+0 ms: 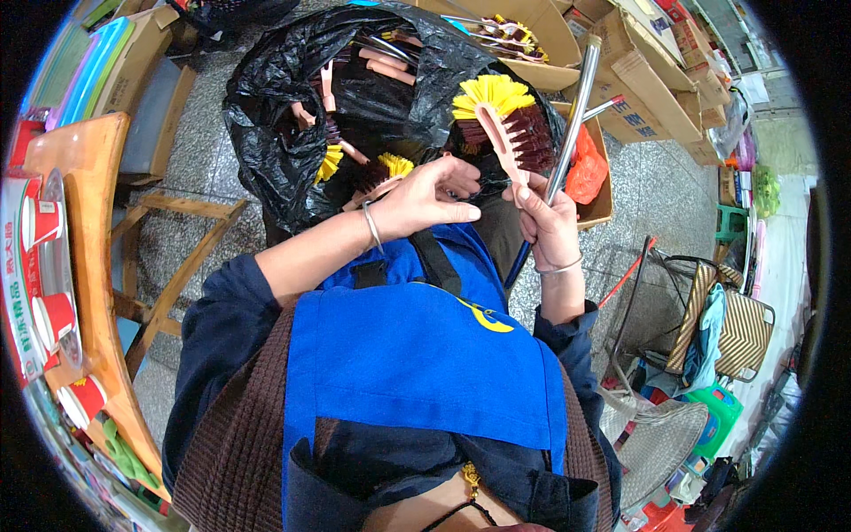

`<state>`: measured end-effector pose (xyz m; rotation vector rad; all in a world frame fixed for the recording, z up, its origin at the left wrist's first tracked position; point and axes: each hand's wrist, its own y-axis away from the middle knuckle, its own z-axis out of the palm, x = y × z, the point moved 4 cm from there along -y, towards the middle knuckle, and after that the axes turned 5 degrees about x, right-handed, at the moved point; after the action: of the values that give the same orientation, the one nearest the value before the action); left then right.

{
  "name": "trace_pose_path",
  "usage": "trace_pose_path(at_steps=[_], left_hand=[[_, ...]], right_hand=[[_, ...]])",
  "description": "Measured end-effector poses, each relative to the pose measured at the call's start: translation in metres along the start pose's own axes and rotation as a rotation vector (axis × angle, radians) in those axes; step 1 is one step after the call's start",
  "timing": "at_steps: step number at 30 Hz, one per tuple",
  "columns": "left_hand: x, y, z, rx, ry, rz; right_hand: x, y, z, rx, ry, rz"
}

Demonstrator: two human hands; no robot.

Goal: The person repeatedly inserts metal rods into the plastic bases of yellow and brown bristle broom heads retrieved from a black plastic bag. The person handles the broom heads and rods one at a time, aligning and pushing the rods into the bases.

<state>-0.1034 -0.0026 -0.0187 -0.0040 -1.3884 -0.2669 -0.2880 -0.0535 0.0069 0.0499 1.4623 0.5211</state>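
Note:
In my right hand (547,226) is a scrubbing brush (503,146), held upright by the lower end of its pink plastic back. Its bristles are yellow at the top and dark brown along the side. A shiny metal tube (576,111) slants through the same hand, with a blue part showing below it. My left hand (430,193) hovers beside it, thumb apart from loosely bent fingers, holding nothing I can see. A large black plastic bag (266,115) stands open in front of me. Inside it lie several pink-backed brushes (386,66), partly hidden by its folds.
Cardboard boxes (634,102) stand at the far right, and one open carton (541,75) holds more brushes. A red plastic bag (587,168) lies in a box beside the tube. At left is a wooden table (93,222) with red-and-white paper cups (53,316). A chair (651,443) is at right.

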Motion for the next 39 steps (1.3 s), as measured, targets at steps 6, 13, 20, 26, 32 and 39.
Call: trace_pose_path(at_steps=[6,13,20,26,32,39], left_hand=[[0.008,-0.019,-0.006,-0.142,1.014,0.054],[0.012,-0.032,-0.01,0.042,1.148,0.056],[0.02,-0.03,-0.066,0.404,1.137,0.187],[0.03,-0.029,-0.102,0.606,1.17,0.27],[0.033,-0.032,-0.116,0.657,1.195,0.32],[0.023,-0.04,-0.135,0.703,1.234,0.325]], right_hand=[[0.004,0.006,0.028,-0.017,0.068,0.009],[0.013,0.013,0.048,-0.084,0.14,0.03],[0.003,0.025,0.011,0.159,0.564,-0.243],[0.016,0.05,0.004,0.105,0.856,-0.491],[0.023,0.057,0.01,0.128,0.861,-0.603],[0.022,0.057,0.009,0.15,0.838,-0.626]])
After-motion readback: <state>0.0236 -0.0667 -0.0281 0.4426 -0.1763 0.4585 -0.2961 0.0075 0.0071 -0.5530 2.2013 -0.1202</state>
